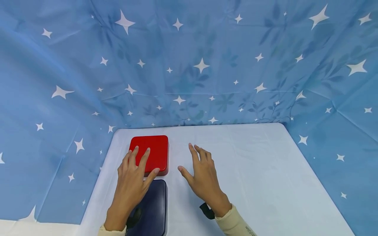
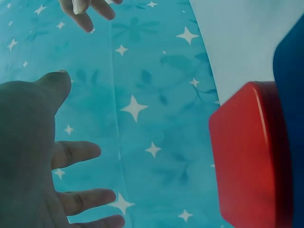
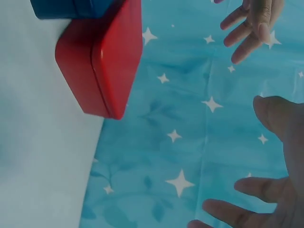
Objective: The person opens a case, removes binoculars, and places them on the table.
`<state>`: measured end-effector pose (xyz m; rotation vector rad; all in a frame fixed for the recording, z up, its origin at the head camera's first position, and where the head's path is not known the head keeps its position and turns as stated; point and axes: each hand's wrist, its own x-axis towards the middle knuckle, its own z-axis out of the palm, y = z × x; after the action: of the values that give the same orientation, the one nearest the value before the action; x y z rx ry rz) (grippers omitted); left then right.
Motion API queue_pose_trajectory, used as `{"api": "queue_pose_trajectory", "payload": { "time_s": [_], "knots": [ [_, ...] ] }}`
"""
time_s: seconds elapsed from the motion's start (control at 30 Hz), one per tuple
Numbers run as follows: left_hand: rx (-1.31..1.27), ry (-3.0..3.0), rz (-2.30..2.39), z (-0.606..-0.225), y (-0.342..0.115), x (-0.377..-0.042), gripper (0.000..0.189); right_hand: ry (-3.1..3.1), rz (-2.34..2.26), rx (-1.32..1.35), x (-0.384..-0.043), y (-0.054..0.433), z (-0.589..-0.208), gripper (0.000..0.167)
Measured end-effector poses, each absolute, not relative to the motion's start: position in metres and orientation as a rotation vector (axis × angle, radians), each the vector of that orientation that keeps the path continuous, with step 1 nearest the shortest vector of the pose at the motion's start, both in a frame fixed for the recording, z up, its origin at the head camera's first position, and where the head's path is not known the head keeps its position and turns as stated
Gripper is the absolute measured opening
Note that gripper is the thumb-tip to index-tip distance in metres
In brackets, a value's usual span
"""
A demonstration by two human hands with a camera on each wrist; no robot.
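Observation:
In the head view a square red box (image 1: 157, 152) with rounded corners lies at the back left of the white table. Directly in front of it is a dark blue box (image 1: 153, 209), partly hidden by the left forearm. My left hand (image 1: 131, 175) hovers palm down with spread, relaxed fingers, overlapping both boxes in this view and holding nothing. To the right of the boxes, my right hand (image 1: 203, 175) hangs over bare white cloth, its fingers loosely spread and its thumb out to the left. Both wrist views show daylight between the hands and the red box (image 2: 242, 156).
A white cloth (image 1: 251, 164) covers the table, its far edge rounded at the corners. Blue fabric (image 1: 224, 59) with white stars hangs behind and on both sides. Each wrist wears a dark strap (image 1: 207, 210) below a beige sleeve (image 1: 236, 223).

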<state>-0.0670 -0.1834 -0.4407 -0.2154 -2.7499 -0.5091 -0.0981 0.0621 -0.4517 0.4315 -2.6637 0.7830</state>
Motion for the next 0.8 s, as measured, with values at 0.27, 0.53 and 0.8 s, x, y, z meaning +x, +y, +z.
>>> {"api": "queue_pose_trajectory", "payload": {
  "time_s": [0.27,0.53,0.8],
  "knots": [
    [-0.128,-2.707,-0.523,-0.454,-0.195,-0.056,0.076,-2.597,0.885,0.387,-0.089,0.051,-0.466,0.089],
    [-0.028,-2.714,-0.556,-0.466,-0.205,-0.045,0.071,-2.644,0.968,0.341,-0.079,0.040,-0.478,0.091],
    [0.085,-2.742,-0.626,-0.477,-0.214,-0.032,0.076,-2.617,1.063,0.343,-0.069,0.030,-0.490,0.091]
  ]
}}
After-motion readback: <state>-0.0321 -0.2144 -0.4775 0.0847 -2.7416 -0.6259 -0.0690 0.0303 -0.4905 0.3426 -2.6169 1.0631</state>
